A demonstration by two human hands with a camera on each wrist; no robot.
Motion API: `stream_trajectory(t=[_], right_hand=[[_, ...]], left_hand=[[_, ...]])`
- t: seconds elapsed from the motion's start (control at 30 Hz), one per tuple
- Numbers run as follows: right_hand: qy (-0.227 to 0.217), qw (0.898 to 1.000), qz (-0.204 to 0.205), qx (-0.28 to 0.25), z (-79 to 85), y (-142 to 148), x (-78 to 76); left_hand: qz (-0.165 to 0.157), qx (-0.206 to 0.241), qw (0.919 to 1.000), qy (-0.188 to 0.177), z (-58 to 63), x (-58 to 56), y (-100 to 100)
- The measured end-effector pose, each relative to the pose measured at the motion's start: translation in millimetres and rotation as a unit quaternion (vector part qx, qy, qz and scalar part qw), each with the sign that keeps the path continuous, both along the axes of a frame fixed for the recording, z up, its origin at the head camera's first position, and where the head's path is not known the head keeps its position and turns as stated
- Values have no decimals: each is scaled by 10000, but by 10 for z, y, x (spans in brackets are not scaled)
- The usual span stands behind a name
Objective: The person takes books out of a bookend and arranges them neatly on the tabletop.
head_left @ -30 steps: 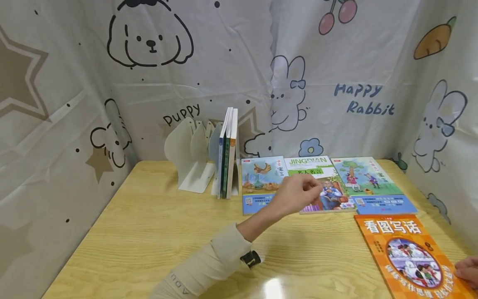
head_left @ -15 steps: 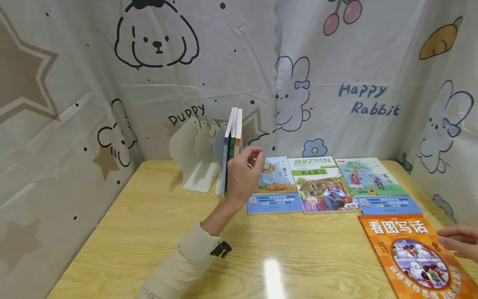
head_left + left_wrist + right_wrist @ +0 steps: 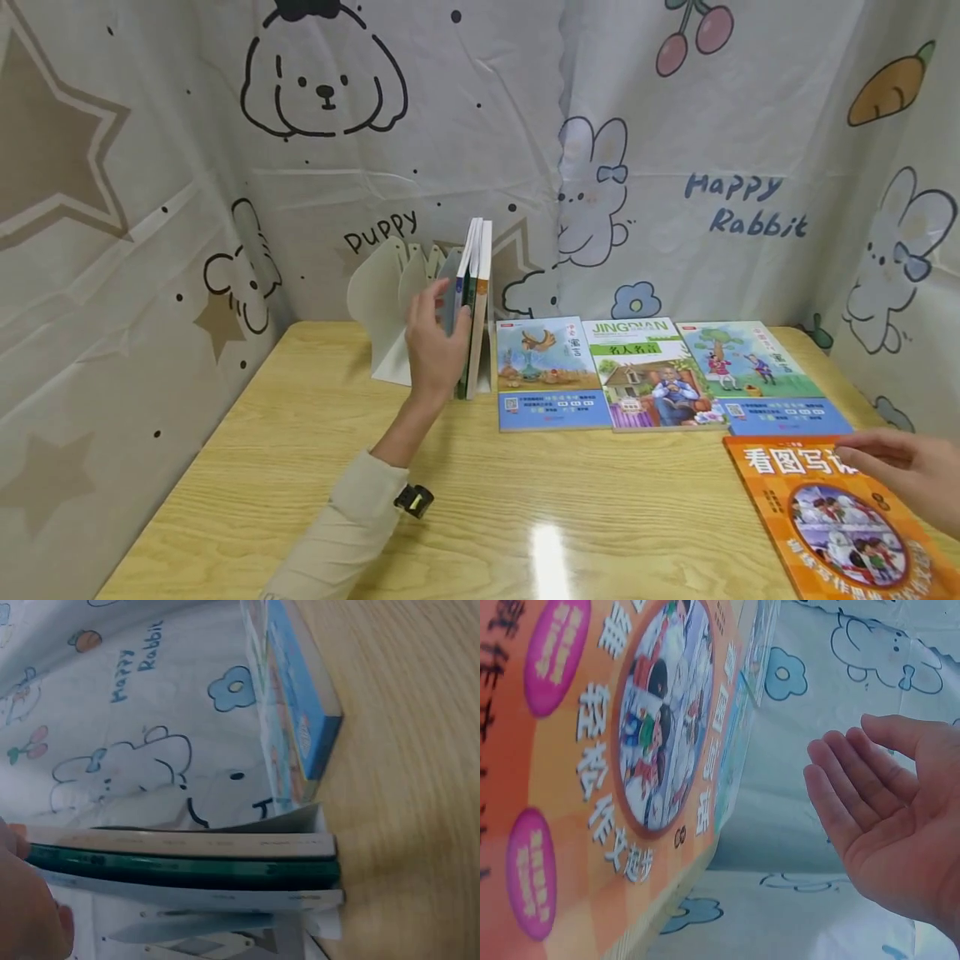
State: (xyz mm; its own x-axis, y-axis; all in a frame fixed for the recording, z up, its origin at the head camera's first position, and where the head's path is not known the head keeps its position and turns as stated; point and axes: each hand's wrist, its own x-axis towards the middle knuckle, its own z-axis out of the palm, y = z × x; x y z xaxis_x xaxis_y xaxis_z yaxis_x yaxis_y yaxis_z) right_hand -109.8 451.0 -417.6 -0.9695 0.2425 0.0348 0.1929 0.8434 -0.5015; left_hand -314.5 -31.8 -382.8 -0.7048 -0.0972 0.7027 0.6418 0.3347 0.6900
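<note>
Several thin books (image 3: 481, 333) stand upright against a white metal book rack (image 3: 377, 304) in the head view. My left hand (image 3: 435, 354) is at their spines, thumb and fingers spread; whether it touches them is hard to tell. The left wrist view has a green-spined book (image 3: 202, 871) between pale ones, with part of my left hand (image 3: 30, 911) at the edge. Over the upper right of an orange workbook (image 3: 772, 500) hovers my right hand (image 3: 911, 471), holding nothing. Its fingers are extended and slightly bent in the right wrist view, apart from the workbook.
Three picture-covered books lie flat in a row along the back: a blue one (image 3: 551, 412), one titled JINGDIAN (image 3: 637, 387) and a green-and-blue one (image 3: 772, 387). The wooden table (image 3: 570, 500) is bordered by a printed cloth (image 3: 450, 150) at back and sides.
My left hand has moved left from above the flat books to the standing ones, and its fingers have spread. My right hand has lifted off the orange workbook's right edge and moved inward over it.
</note>
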Motion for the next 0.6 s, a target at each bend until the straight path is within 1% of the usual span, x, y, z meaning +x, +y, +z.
stream_trajectory(t=[0.1,0.17,0.27,0.4,0.5,0.6], right_hand=[[121,9999,45,81,-5,-51,-4],[250,9995,36,166,-21,-70,-11],[524,9983,29,239,-43,-104,-14],[770,9967,-10,237,-44,-152,-5],[865,9960,-47,218,-42,-172,6],[910,9957,6,193,-56,-179,21]], left_hand=[[-204,-83,9995,-222,-90,-47,-23],[-266,-193,9989,-327,-150,-69,-39],[-196,-410,9979,-460,-236,-100,-67],[-83,-691,9959,-584,-325,-112,-100],[22,-787,9945,-692,-390,-109,-115],[172,-762,9942,-744,-446,-103,-120]])
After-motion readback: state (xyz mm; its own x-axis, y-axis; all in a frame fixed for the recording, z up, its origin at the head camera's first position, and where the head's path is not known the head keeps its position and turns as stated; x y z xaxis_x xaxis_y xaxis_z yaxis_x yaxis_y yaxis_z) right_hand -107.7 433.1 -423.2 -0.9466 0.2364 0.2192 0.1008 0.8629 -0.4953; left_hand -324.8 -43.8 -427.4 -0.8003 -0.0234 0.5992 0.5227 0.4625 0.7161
